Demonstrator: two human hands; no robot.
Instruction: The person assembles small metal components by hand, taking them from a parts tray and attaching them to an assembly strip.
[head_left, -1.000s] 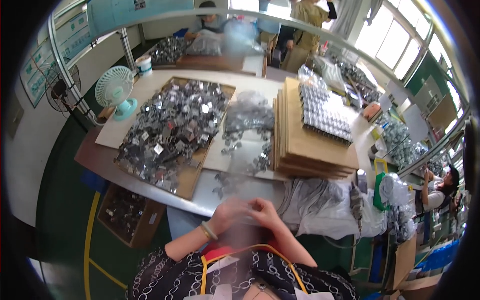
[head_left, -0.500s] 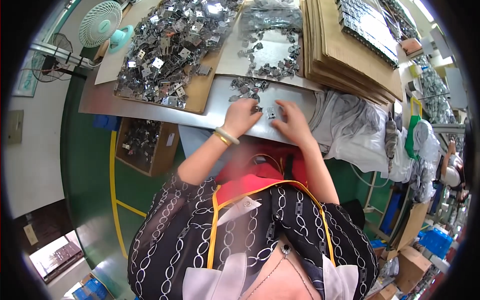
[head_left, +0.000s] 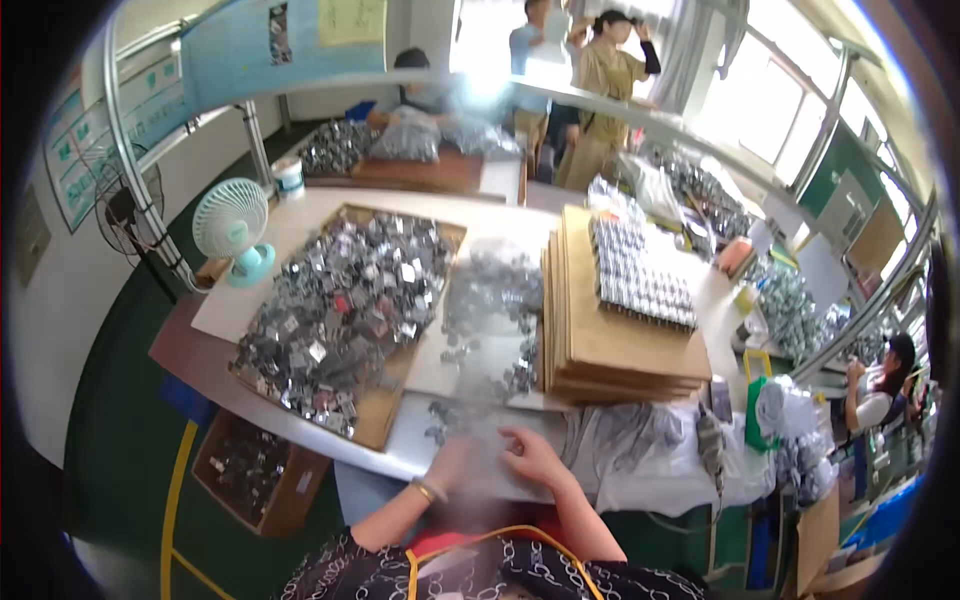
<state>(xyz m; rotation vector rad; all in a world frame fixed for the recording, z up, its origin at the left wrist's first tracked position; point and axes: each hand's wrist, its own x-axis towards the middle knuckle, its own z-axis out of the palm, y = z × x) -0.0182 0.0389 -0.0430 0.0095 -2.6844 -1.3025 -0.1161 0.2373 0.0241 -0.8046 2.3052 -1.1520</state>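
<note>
Both hands are down at the near edge of the bench (head_left: 300, 235), right in front of the small scatter of metal parts (head_left: 470, 395); the left hand (head_left: 447, 462) is blurred and its fingers cannot be made out, so whether it is clamped on a piece I cannot tell; the right hand (head_left: 530, 455) lies flat-ish with fingers spread apart, fingertips just short of the scatter, holding nothing that shows. This looks like the picking-up step: the hands are working the loose pieces nearest the body, one at a time, rather than the big pile of metal parts (head_left: 345, 305) heaped on cardboard to the left of that scatter. To the right of the scatter sits the stack of cardboard sheets (head_left: 610, 345), with a neat block of finished-looking pieces (head_left: 640, 275) on top. The next move, as I judge it, calls for a fine pinch on a single small part without dragging its neighbours; the pieces lie close and tangled, so a careful separation is wanted. A small fan (head_left: 232, 232) stands beyond the big pile.
</note>
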